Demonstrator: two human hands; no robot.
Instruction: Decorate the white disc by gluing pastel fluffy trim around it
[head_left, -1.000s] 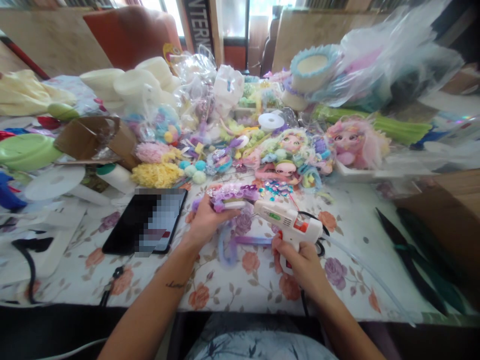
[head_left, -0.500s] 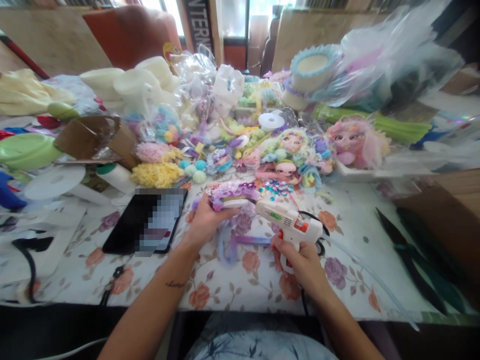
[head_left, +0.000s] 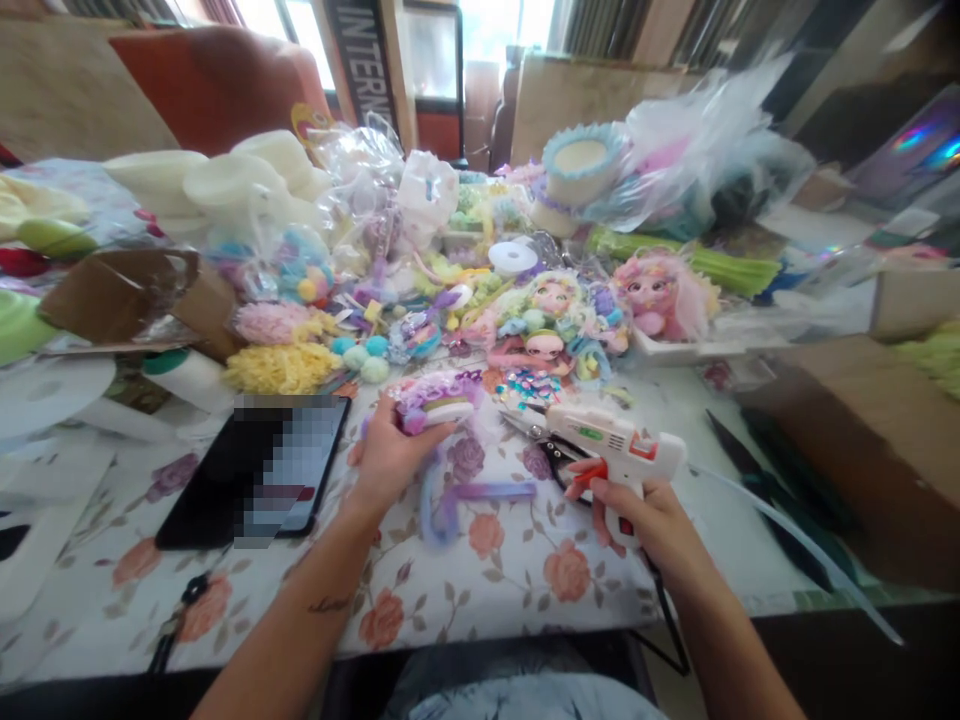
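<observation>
Right of ornament point(head_left: 435, 400), glue gun point(head_left: 611, 445) pulled away

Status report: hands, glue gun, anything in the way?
Left hand grips purple trimmed piece. Right hand grips glue gun, held clear of it. Scissors lie between them.

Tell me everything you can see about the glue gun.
The glue gun is white plastic with an orange trigger and green and red marks. The right hand holds its handle, a finger at the trigger. Its nozzle points left, near the scissors, towards the purple craft piece in the left hand. A black cord hangs from the handle.
</observation>
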